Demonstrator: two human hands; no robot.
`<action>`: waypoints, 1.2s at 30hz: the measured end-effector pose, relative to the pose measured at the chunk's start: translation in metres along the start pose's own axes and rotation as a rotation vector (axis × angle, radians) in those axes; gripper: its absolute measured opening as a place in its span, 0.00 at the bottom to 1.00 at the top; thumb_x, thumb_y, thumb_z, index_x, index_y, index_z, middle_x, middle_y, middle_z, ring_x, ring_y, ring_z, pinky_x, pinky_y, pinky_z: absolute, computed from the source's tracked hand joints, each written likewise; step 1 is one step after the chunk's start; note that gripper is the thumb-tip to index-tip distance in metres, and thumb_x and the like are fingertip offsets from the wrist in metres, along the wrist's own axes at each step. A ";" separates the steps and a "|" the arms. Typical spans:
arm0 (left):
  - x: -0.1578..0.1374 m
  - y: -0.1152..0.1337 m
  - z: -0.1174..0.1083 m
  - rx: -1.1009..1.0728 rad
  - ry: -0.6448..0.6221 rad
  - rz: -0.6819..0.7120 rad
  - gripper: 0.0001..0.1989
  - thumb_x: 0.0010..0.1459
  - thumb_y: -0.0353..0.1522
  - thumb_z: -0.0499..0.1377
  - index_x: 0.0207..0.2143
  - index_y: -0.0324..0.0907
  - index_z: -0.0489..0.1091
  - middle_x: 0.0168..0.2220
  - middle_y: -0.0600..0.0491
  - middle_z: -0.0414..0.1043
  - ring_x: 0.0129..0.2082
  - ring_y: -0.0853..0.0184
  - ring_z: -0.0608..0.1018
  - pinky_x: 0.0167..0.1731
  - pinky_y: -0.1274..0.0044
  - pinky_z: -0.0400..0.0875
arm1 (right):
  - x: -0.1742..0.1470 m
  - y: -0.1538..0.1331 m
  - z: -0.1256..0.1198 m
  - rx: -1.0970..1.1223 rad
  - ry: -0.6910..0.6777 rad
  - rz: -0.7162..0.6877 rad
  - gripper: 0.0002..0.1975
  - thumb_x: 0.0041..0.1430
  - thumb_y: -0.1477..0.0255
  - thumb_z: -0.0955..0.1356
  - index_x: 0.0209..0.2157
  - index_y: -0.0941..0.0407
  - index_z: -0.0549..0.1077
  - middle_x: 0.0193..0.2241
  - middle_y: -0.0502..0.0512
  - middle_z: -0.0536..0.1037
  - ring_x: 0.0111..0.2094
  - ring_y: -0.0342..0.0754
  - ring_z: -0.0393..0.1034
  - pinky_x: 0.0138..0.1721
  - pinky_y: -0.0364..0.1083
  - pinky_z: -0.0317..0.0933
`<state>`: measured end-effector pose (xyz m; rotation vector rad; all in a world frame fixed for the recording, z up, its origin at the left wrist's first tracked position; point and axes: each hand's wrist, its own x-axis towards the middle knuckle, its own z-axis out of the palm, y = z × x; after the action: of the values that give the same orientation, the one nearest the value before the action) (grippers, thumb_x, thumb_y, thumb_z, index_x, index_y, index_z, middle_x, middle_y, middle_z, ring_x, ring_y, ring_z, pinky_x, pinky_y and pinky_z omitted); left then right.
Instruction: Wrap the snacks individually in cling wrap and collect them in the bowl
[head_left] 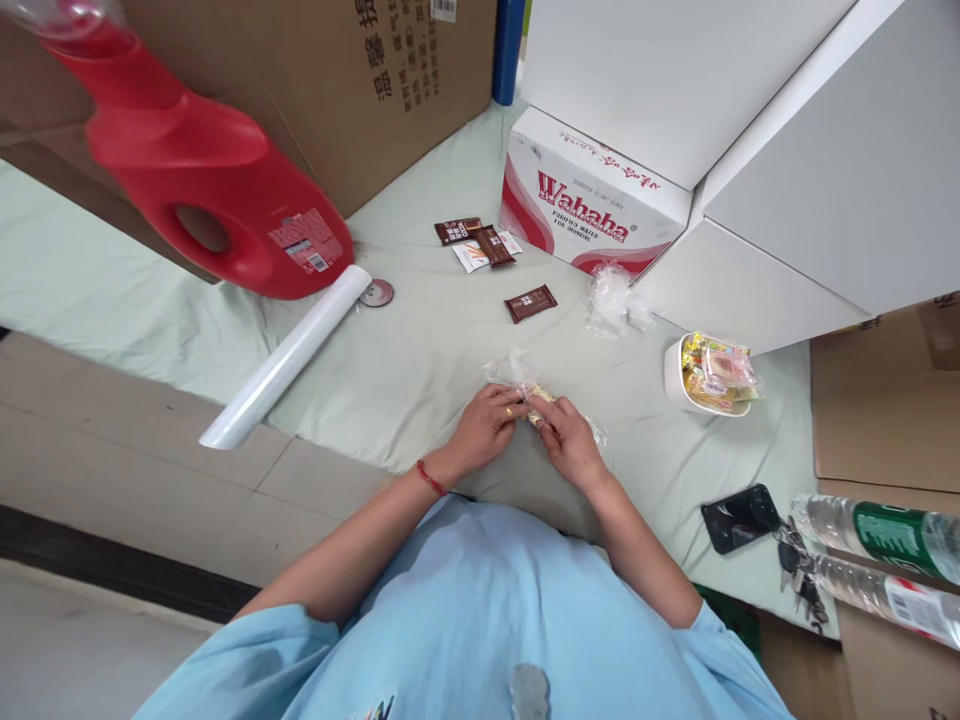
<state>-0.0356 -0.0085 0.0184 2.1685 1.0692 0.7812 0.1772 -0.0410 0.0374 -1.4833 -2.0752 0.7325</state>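
Note:
In the head view, my left hand point(489, 420) and my right hand point(568, 437) meet over the pale green cloth. Their fingers are closed on a small pale-yellow packet point(534, 405) with crinkled clear plastic film point(512, 370) around it. My fingers cover much of the packet, so its exact kind cannot be made out. Just beyond my hands lies a brown snack packet point(531, 303), flat on the cloth. A crumpled clump of clear film point(615, 300) rests beyond my right hand.
Farther back are more snack packets point(495, 246) and a Wahaha water carton point(592, 200). A white tub of snacks point(677, 388) stands right, above a black phone point(739, 520), keys point(799, 570) and bottles point(855, 522). To the left are a film roll point(289, 355) and red jug point(262, 190).

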 end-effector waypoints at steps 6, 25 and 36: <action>0.000 -0.016 -0.013 0.085 0.449 -0.517 0.21 0.73 0.41 0.49 0.53 0.40 0.77 0.58 0.40 0.77 0.62 0.52 0.74 0.65 0.52 0.66 | -0.007 -0.010 0.008 -0.258 -0.066 -0.020 0.26 0.72 0.77 0.61 0.66 0.45 0.73 0.37 0.55 0.70 0.35 0.50 0.64 0.33 0.45 0.62; 0.012 0.041 0.015 -0.084 0.195 -0.193 0.16 0.59 0.26 0.57 0.50 0.42 0.71 0.46 0.47 0.79 0.46 0.61 0.81 0.49 0.68 0.77 | 0.000 -0.014 -0.006 0.069 -0.035 0.204 0.23 0.65 0.74 0.64 0.62 0.56 0.63 0.35 0.54 0.78 0.32 0.51 0.74 0.36 0.46 0.66; -0.008 0.053 0.034 0.554 -0.082 0.052 0.24 0.71 0.27 0.49 0.67 0.34 0.67 0.66 0.38 0.71 0.68 0.54 0.70 0.48 0.66 0.72 | -0.011 0.015 -0.031 0.332 0.075 0.187 0.17 0.67 0.67 0.66 0.55 0.53 0.77 0.42 0.56 0.83 0.40 0.49 0.78 0.45 0.48 0.73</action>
<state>0.0103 -0.0498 0.0327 2.6668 1.3039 0.4422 0.2115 -0.0432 0.0493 -1.4991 -1.6765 1.0203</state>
